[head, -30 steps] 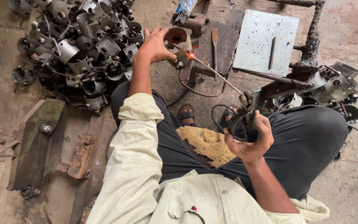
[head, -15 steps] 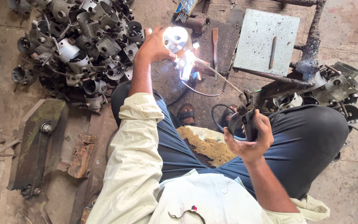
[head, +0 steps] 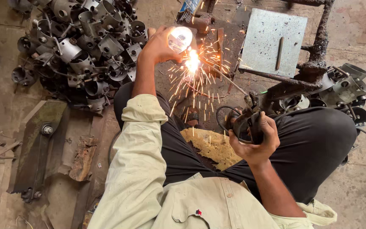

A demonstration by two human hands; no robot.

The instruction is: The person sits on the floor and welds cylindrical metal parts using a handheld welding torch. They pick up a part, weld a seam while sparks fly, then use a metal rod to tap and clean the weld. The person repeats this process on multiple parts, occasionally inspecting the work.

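Metal ring part under the arc

Metal ring part (head: 179,39) sits low before the person's knees, pinched by the fingers of the left hand (head: 159,44). Left of it, a heap of similar grey metal parts (head: 85,46) lies on the floor. Just right of the part, a bright arc (head: 192,59) throws sparks where the electrode rod (head: 225,78) touches it. Further right, the right hand (head: 255,142) has its fingers wrapped tight around the electrode holder (head: 248,123). Beyond, a flat steel plate (head: 267,36) rests on a rusty frame (head: 318,51).
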